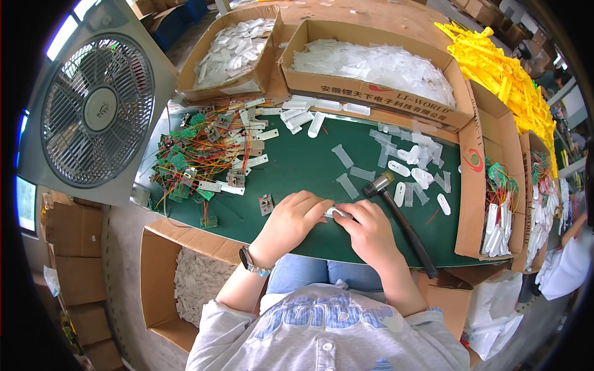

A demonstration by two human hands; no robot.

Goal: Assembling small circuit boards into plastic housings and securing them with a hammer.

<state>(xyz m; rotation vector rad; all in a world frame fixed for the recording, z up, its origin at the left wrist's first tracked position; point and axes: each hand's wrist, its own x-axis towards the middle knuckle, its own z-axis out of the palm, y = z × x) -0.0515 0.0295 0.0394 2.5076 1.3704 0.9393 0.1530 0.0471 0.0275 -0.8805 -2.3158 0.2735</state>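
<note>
Close to the near edge of the green work mat (297, 176), my left hand (296, 216) and my right hand (370, 227) meet with fingers closed on a small white plastic piece (335, 212). Fingers cover most of it. A hammer (402, 226) with a black handle and a yellowish face lies just right of my right hand. Beside my left hand sits a small metal-and-board part (266, 204). Farther right, white oval covers (399, 167) are scattered among clear plastic strips (348, 185). More white covers (315, 124) lie along the mat's far side.
Green circuit boards with wires (185, 157) are heaped at left, near a large fan (99, 111). Cardboard boxes (371, 93) of plastic pieces line the far side. Another box (489, 210) holds wired assemblies at right, with yellow parts (495, 68) piled beyond. Below left stands an open carton (158, 278).
</note>
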